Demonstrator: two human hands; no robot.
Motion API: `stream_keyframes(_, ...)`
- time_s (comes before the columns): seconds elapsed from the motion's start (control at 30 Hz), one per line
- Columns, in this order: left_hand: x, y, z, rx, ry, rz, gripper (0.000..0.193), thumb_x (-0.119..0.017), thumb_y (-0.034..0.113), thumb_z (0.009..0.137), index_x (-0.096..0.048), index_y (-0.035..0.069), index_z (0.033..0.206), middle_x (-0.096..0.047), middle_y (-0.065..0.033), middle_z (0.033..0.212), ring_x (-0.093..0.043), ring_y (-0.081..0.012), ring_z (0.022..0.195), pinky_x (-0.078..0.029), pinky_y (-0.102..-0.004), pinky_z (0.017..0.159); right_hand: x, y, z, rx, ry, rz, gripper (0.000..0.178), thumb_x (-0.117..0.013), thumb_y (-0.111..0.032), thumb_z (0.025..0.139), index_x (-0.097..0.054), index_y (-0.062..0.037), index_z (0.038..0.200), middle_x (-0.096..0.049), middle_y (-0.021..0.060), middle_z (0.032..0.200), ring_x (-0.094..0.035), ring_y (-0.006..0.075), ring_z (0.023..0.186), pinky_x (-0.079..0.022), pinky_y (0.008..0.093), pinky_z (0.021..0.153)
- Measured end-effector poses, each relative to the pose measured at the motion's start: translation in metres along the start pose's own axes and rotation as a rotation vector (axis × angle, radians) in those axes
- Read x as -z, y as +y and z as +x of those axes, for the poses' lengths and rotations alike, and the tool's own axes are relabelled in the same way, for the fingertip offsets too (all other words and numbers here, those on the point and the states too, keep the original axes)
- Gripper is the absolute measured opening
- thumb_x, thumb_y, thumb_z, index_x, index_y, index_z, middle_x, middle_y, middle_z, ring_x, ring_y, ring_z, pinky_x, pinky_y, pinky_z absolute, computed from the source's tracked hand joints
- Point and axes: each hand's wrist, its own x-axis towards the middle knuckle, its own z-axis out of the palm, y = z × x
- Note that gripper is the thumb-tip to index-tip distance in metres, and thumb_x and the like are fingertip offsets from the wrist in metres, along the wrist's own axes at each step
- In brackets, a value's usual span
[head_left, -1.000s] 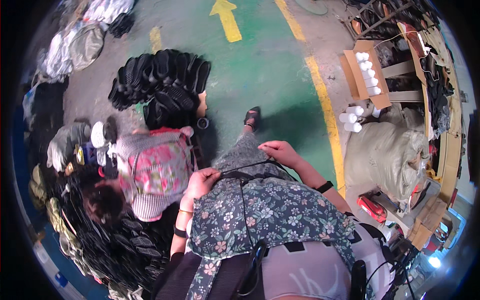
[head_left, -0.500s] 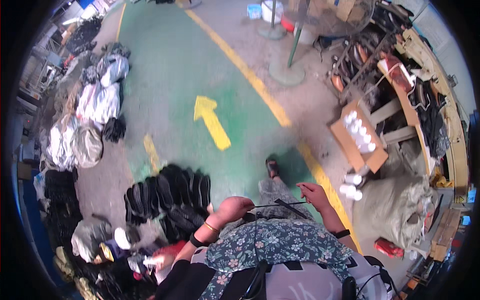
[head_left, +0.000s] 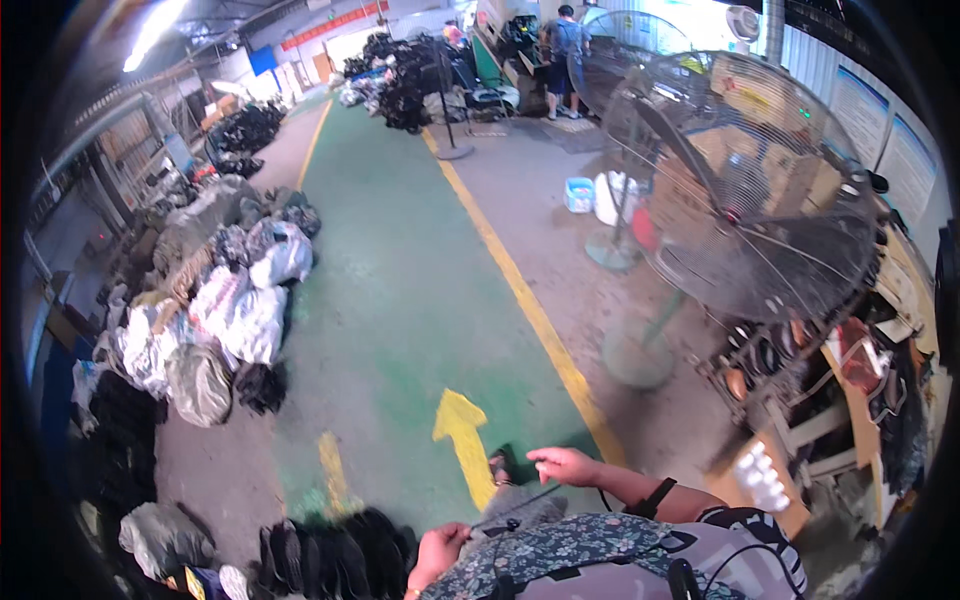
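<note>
My left hand (head_left: 440, 552) is low in the picture, its fingers closed around one end of a thin dark cord (head_left: 515, 508). The cord slants up in front of my body to my right hand (head_left: 562, 466), which is also closed, its fingertips pinched to the left. I wear a dark apron (head_left: 590, 548) with a floral print, just below the cord. A row of black shoe soles (head_left: 335, 555) stands to the left of my left hand. My foot (head_left: 500, 464) shows beyond the hands, beside a painted yellow arrow (head_left: 462, 430).
A large pedestal fan (head_left: 735, 215) stands at the right, near a cluttered rack (head_left: 760, 365) and a cardboard box (head_left: 792, 508) holding white cylinders. Several stuffed sacks (head_left: 240, 320) line the left of the green walkway (head_left: 400, 270). A person (head_left: 566, 60) stands far back.
My view has lifted, showing more of the walkway, the fan and the far room. Both hands now appear lower in the picture, the right higher than the left, with the cord still between them.
</note>
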Motion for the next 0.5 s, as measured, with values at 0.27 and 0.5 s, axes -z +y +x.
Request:
stream_keyframes(0.27, 0.151, 0.060, 0.242, 0.007, -0.061, 0.080, 0.025, -0.061, 0.035, 0.089, -0.070, 0.012, 0.096, -0.068, -0.0139, 0.082, -0.067, -0.0307, 0.074, -0.051, -0.0374, 0.068, 0.098, -0.062, 0.217, -0.139, 0.032, 0.046, 0.025, -0.053, -0.025, 0.096, -0.058, -0.0024, 0.106, -0.067, 0.0028, 0.083, -0.058, 0.0089, 0.070, -0.047, 0.0260, 0.059)
stream_keyframes(0.5, 0.228, 0.203, 0.489, -0.472, -0.189, 0.334, 0.024, -0.060, 0.031, 0.089, -0.069, 0.010, 0.097, -0.068, -0.0132, 0.086, -0.064, -0.0337, 0.080, -0.051, -0.0389, 0.068, 0.233, -0.089, 0.342, -0.097, 0.419, 0.183, 0.019, -0.060, -0.021, 0.094, -0.062, -0.0029, 0.099, -0.066, 0.0046, 0.078, -0.060, 0.0098, 0.065, -0.046, 0.0235, 0.055)
